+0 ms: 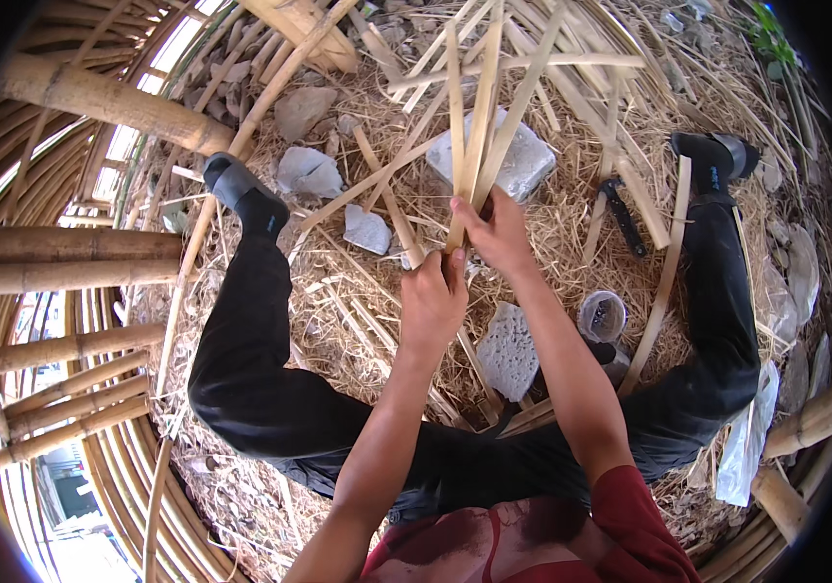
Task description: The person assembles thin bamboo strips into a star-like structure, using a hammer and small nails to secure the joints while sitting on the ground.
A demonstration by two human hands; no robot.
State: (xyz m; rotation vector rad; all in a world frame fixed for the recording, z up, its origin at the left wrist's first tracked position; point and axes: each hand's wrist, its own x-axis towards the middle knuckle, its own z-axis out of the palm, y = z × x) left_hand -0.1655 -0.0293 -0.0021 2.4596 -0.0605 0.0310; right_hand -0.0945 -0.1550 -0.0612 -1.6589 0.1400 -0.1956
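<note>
Thin bamboo strips fan upward from my two hands, held together at their lower ends above the straw-covered ground. My left hand is closed around the base of the strips. My right hand pinches the strips just above it, fingers wrapped around the bundle. More loose bamboo strips cross the pile behind. I sit with legs spread in black trousers, my feet in dark shoes on either side.
Grey stone blocks and a porous block lie in the straw. A black-handled knife and a small clear cup are at right. Thick bamboo poles stand at left; a plastic bag lies lower right.
</note>
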